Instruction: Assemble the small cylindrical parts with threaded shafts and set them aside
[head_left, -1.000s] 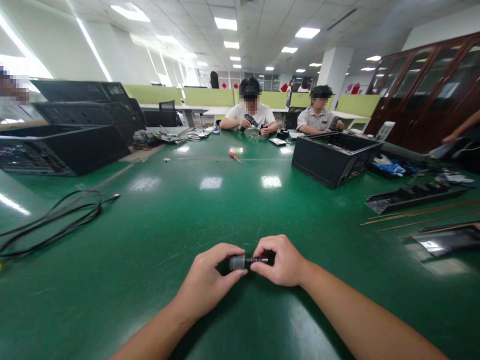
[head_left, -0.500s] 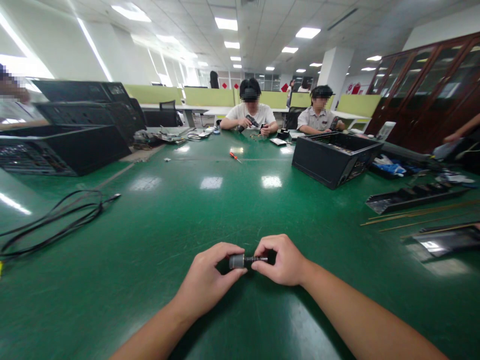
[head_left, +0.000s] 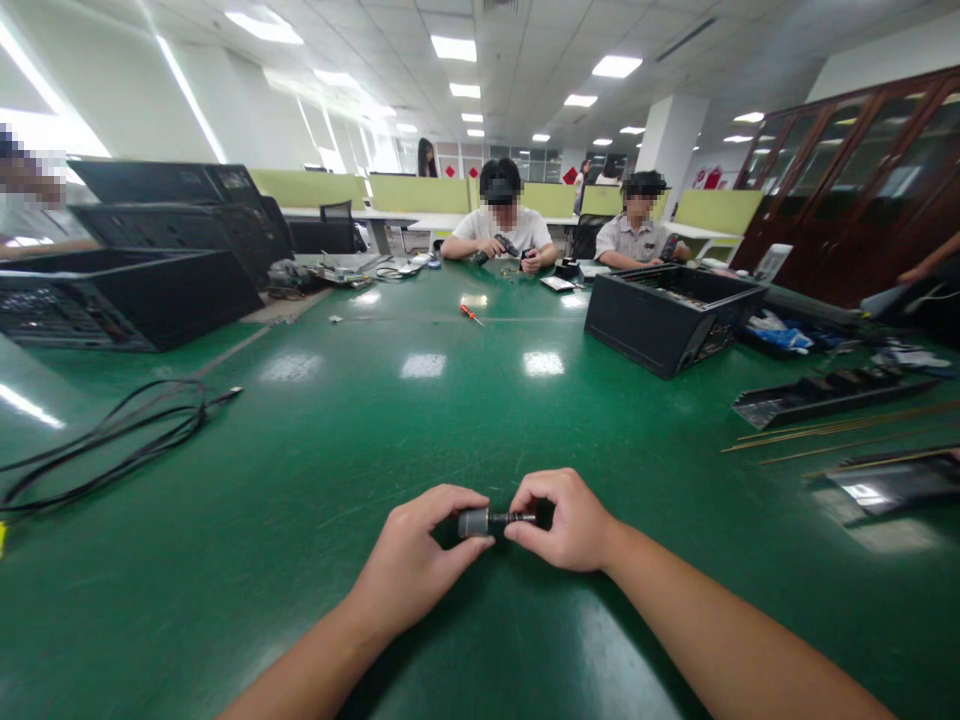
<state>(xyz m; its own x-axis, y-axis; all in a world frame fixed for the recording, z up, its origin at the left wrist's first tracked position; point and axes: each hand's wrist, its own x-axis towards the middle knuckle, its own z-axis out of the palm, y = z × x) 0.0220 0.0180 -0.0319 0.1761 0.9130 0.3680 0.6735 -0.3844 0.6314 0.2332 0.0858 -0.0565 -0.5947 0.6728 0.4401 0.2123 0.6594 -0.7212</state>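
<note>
The left hand [head_left: 405,555] holds a grey cylinder [head_left: 474,523] between its thumb and fingers [head_left: 459,494] — the right hand [head_left: 568,525] pinches narrowly the thin shaft [head_left: 519,517] which comes out from it. Both parts are level, over the green tabletop [head_left: 352,430]. Farther away lies an orange screwdriver [head_left: 469,313] — and a black cable [head_left: 171,432] lies coiled at left.

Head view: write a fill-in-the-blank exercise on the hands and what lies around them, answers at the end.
1. The person's bare left hand holds a short grey cylinder, while the bare ____ hand is at the thin dark shaft projecting from it.
2. The glossy tabletop is coloured ____.
3. The loosely looped black cable lies on the ____ side of the picture.
4. The small orange-handled screwdriver lies ____ the hands and the co-worker in plain white.

Missing words: right; green; left; between.
</note>
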